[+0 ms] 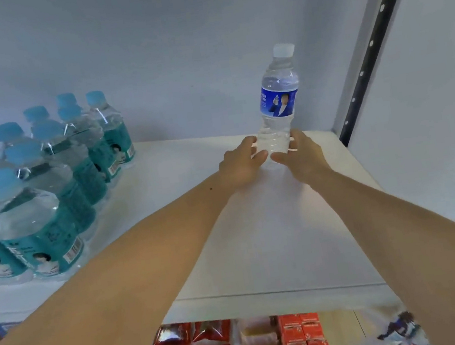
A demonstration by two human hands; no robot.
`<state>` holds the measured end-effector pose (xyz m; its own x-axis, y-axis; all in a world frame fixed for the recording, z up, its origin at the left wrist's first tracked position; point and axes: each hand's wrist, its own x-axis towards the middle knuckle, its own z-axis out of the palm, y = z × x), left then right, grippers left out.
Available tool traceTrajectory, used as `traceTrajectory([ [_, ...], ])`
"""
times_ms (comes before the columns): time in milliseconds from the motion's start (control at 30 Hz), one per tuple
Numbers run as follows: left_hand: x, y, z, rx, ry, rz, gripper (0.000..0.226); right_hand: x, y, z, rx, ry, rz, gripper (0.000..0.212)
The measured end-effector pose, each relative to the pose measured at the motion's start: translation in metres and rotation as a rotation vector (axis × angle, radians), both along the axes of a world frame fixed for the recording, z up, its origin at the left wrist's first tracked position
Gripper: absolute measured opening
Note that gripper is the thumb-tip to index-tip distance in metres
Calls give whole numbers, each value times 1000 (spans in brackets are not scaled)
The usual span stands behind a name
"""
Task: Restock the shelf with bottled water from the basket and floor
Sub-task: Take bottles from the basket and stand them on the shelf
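i have both hands' fingers (259,155) cupped round the base of the clear blue-labelled plastic water bottle (278,105) on the white shelf (260,241); letting go unevenly could tip it.

- Both hands, left hand (241,164) and right hand (299,155), cup the base of the water bottle (277,100), far back on the white shelf (260,241).
- Left of the left fingers: bare shelf, then the pack of teal-label bottles (44,182) blocks that side.
- Right of the right fingers: a narrow strip, then the side panel (416,102).
- Beyond the fingertips: back wall (174,62), close.
- Behind the wrists: open shelf to the front edge.
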<state>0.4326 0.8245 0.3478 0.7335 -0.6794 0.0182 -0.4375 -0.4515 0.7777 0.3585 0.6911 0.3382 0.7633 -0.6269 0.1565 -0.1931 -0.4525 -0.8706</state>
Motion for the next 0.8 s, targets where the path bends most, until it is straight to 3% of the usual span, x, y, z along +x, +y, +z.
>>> traceTrajectory([
  [100, 19, -13, -4, -5, -23, 24, 52, 17, -17, -1, -42, 2, 13, 47],
  [300, 38, -34, -1, 240, -279, 69, 46, 43, -35, 3, -104, 21, 34, 48],
  [600, 48, -38, 5, 348, -224, 51, 56, 58, -41, 7, -140, 87, 34, 54],
  [800, 38, -14, 14, 365, -205, 87, 63, 44, -32, 9, -160, 179, -37, 71],
])
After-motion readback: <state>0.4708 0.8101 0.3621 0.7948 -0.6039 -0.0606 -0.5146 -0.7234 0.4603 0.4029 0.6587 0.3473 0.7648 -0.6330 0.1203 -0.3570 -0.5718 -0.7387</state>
